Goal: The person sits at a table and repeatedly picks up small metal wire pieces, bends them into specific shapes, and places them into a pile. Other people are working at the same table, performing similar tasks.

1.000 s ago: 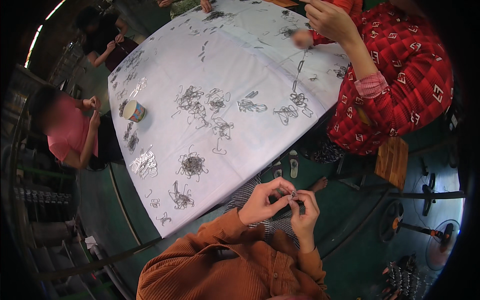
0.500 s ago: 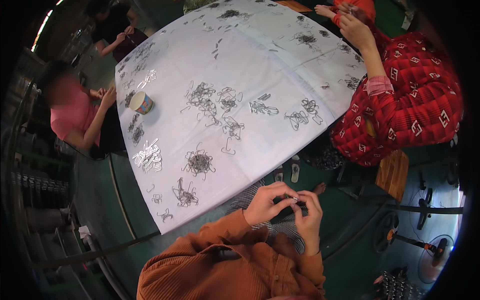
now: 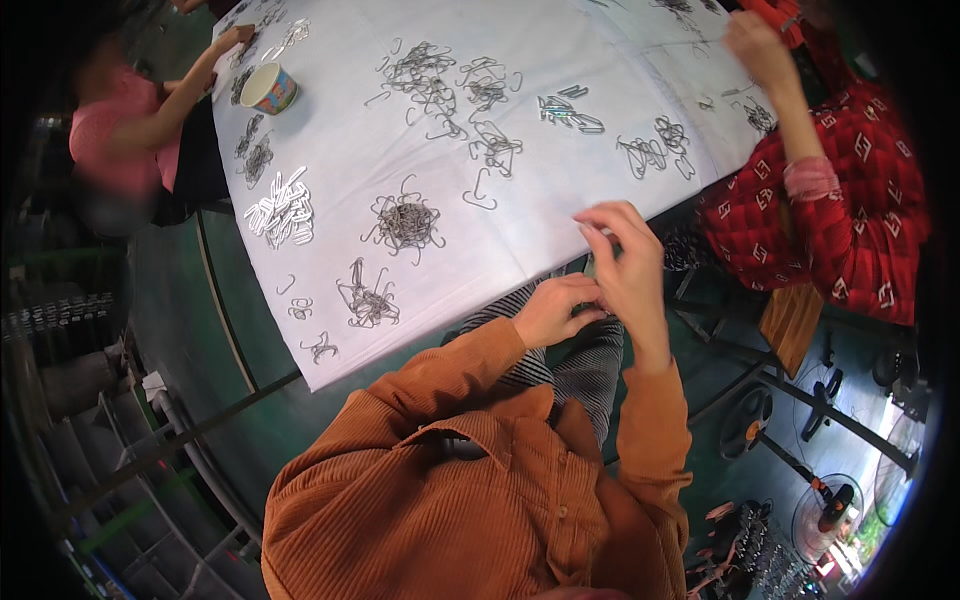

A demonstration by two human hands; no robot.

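My left hand is curled closed just off the near edge of the white table. It touches my right hand, which sits above it with thumb and fingers pinched over the same spot. A small wire piece seems held between them, mostly hidden by the fingers. My orange corduroy sleeves come up from below. The nearest tangle of grey wire hooks lies on the table to the left of my hands. A single loose hook lies beyond it.
Several more hook piles and a stack of bright flat clips dot the table, with a paper cup at the far left. A person in red works at the right, one in pink at the left. A fan stands low right.
My hands stay together at the table edge; the right one has risen slightly with its fingers spread more. The view has shifted closer to the table. The red-sleeved person's hand moved.
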